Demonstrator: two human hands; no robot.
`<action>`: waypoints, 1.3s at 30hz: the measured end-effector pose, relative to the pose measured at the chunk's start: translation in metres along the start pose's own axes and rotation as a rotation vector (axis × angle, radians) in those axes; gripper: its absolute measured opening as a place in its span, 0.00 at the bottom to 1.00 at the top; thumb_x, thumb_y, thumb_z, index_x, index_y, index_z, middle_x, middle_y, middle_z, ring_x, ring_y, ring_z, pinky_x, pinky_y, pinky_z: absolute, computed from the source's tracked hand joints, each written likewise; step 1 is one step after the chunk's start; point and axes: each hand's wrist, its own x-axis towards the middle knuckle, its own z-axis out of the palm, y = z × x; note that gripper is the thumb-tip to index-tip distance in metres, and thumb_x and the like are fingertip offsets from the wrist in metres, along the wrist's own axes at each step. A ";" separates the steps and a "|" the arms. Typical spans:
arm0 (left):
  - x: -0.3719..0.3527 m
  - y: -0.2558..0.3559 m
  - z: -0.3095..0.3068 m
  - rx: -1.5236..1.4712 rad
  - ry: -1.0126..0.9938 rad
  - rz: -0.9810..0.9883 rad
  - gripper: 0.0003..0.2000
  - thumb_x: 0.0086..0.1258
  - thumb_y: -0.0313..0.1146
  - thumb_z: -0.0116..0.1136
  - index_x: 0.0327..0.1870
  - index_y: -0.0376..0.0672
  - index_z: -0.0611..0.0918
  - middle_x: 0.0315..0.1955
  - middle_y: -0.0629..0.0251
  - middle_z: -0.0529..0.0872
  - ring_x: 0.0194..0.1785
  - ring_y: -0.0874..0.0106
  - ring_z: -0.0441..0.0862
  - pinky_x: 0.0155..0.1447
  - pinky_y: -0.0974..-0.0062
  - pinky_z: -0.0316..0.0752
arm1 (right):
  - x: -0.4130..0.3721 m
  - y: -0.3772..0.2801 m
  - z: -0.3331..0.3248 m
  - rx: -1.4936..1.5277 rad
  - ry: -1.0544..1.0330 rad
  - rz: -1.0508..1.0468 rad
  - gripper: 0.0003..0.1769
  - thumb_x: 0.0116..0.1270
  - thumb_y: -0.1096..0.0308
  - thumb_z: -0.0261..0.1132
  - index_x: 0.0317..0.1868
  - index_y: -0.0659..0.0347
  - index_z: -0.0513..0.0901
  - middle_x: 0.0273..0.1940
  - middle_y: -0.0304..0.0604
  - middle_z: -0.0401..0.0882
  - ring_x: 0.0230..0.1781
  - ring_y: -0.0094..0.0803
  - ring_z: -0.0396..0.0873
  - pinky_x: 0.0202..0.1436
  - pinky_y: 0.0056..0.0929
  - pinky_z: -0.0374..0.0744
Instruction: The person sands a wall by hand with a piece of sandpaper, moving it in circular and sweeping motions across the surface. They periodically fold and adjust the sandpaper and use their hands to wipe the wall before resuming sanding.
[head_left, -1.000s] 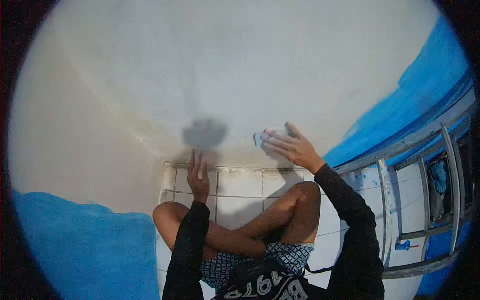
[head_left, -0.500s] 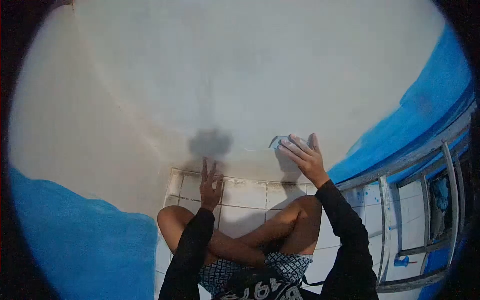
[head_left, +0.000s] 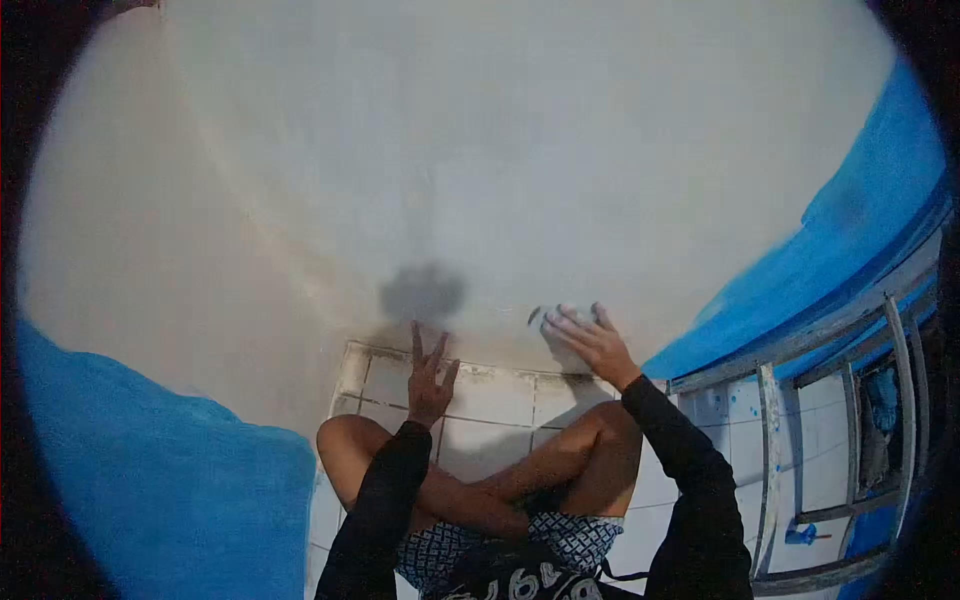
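Note:
A pale grey-white wall (head_left: 600, 150) fills the upper view. My right hand (head_left: 597, 347) presses a thin light sheet or pad (head_left: 560, 316) with a dark edge against the low part of this wall; most of it is under my fingers. To the left, my left hand (head_left: 430, 383) is raised near the foot of the wall with its fingers spread and nothing in them. My crossed legs (head_left: 560, 460) are below both hands, on the white tiled floor (head_left: 485, 440).
Blue paint (head_left: 180, 470) covers the lower left wall, and more blue (head_left: 860, 190) curves along the right. A wooden ladder (head_left: 768, 470) lies at the right over the tiles. A small blue object (head_left: 803, 535) is between its rails. Shadows fall on the wall.
My right hand and the pad have moved down and slightly left along the wall. My left hand has shifted a little to the right, its fingers spread wider.

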 end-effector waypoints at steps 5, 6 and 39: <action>-0.003 -0.006 -0.001 -0.057 -0.078 -0.068 0.26 0.75 0.41 0.58 0.74 0.52 0.71 0.80 0.51 0.43 0.69 0.50 0.73 0.53 0.63 0.85 | 0.005 -0.007 -0.016 -0.084 -0.007 -0.035 0.27 0.71 0.66 0.56 0.70 0.38 0.73 0.73 0.26 0.69 0.74 0.26 0.66 0.75 0.62 0.61; -0.003 -0.004 -0.001 -0.074 -0.067 -0.076 0.26 0.75 0.42 0.58 0.74 0.52 0.71 0.81 0.51 0.43 0.67 0.51 0.75 0.52 0.64 0.85 | 0.009 -0.006 -0.027 -0.145 0.057 0.016 0.27 0.71 0.65 0.55 0.71 0.38 0.72 0.74 0.26 0.67 0.74 0.26 0.65 0.76 0.62 0.59; -0.010 -0.017 0.008 0.067 -0.149 -0.029 0.23 0.71 0.27 0.60 0.67 0.57 0.79 0.81 0.50 0.38 0.60 0.56 0.81 0.51 0.68 0.85 | -0.009 0.013 -0.011 0.026 0.285 0.009 0.28 0.65 0.64 0.64 0.66 0.36 0.77 0.70 0.28 0.73 0.73 0.29 0.68 0.80 0.54 0.57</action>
